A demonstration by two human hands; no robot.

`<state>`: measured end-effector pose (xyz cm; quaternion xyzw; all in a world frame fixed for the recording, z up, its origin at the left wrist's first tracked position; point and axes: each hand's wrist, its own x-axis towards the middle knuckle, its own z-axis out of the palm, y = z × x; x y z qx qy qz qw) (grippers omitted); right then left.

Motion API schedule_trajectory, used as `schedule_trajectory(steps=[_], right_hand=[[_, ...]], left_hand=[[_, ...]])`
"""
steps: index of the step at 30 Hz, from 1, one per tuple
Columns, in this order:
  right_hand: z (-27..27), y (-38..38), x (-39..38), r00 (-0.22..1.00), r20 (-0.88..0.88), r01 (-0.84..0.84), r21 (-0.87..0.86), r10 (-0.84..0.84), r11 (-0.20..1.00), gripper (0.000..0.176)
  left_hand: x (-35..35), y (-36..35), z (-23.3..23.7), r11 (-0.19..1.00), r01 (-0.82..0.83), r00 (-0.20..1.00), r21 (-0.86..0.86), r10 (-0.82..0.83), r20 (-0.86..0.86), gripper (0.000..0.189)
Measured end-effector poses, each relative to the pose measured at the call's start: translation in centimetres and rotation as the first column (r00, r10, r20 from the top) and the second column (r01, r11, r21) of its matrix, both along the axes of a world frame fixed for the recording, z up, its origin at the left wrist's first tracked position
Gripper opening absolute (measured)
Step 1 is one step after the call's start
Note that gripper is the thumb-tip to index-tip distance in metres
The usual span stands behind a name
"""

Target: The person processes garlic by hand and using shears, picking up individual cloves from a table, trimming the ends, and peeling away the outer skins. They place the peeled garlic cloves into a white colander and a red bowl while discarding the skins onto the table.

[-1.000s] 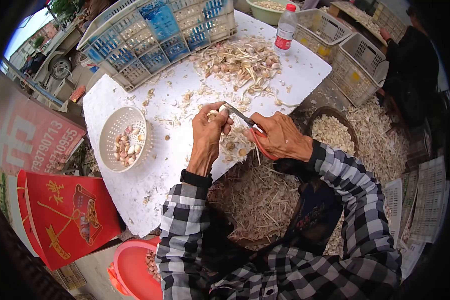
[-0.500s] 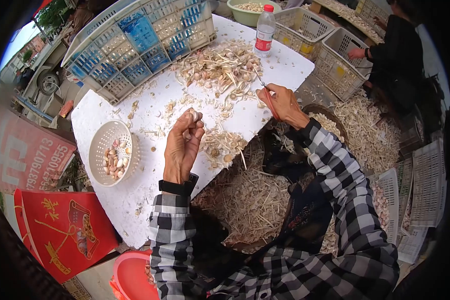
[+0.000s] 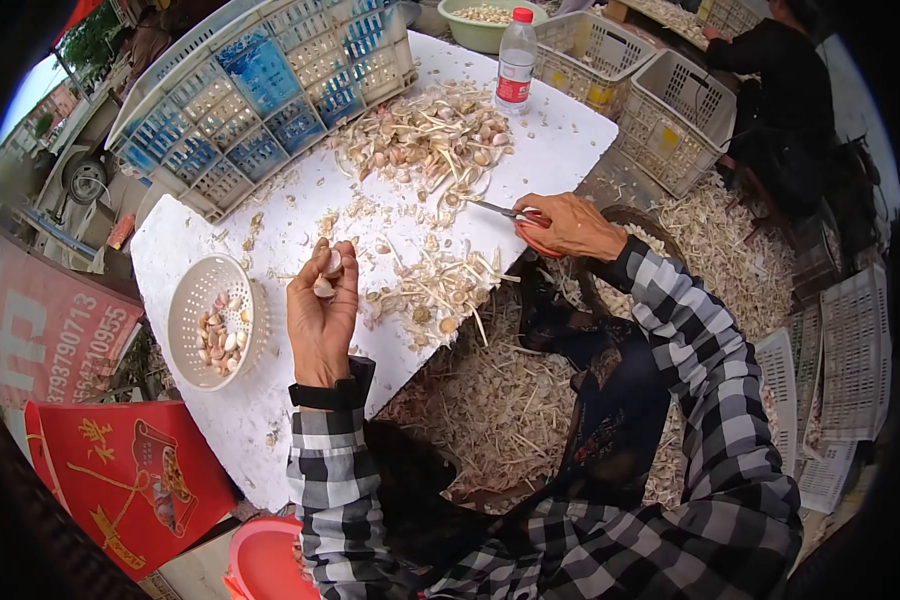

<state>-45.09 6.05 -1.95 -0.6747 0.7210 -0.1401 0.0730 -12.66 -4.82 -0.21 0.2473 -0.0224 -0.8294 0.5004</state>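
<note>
Garlic cloves (image 3: 332, 264) are pinched in the fingertips of my left hand (image 3: 322, 315), above the white tabletop (image 3: 300, 440). My right hand (image 3: 573, 228) grips red-handled scissors (image 3: 533, 228) at the table's right edge, their blades pointing left. To the left of my left hand stands a white colander (image 3: 185, 315) with several cloves (image 3: 222, 337) inside. A heap of garlic cloves and stalks (image 3: 425, 140) lies toward the back of the table. Nearer, between my hands, are trimmed stalks and root ends (image 3: 435, 295).
A blue-and-white crate (image 3: 260, 100) and a red-capped bottle (image 3: 516, 62) stand at the table's back. Crates (image 3: 675, 120) are beyond the right edge, near a seated person in dark clothes (image 3: 785, 90). A red bag (image 3: 130, 480) and red basin (image 3: 270, 555) sit lower left.
My left hand has shifted left and slightly toward me, still pinching cloves. My right hand has dropped a little, and the scissors have swung from pointing up to pointing left.
</note>
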Motion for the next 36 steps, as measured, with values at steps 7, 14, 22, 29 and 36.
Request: schedule_trajectory(steps=[7, 14, 22, 29, 36], right_hand=[[-2.2, -4.4, -7.8, 0.835, -0.099, 0.527, -0.136, -0.541, 0.839, 0.035], [-1.7, -3.1, -1.0, 0.989, -0.062, 0.120, -0.156, -0.131, 0.980, 0.040], [-2.5, -1.8, -6.4, 0.952, -0.040, 0.287, -0.214, -0.302, 0.934, 0.042], [-3.3, -4.3, -6.6, 0.808, -0.488, 0.215, -0.278, -0.330, 0.936, 0.035], [-2.0, -12.2, 5.0, 0.935, 0.167, -0.210, -0.452, 0.314, 0.867, 0.023]], left_hand=[[-0.4, 0.1, -0.1, 0.993, 0.105, 0.994, -0.055, -0.105, -0.010, 0.031], [-0.6, 0.4, -0.9, 0.973, 0.217, 0.976, -0.085, -0.213, 0.043, 0.024], [-1.2, 0.5, -0.7, 0.966, 0.245, 0.969, -0.088, -0.239, 0.066, 0.017], [-1.6, 0.4, -1.1, 0.961, 0.238, 0.971, -0.142, -0.231, 0.065, 0.014], [-2.2, 0.3, -1.2, 0.976, 0.216, 0.976, -0.010, -0.216, -0.004, 0.010]])
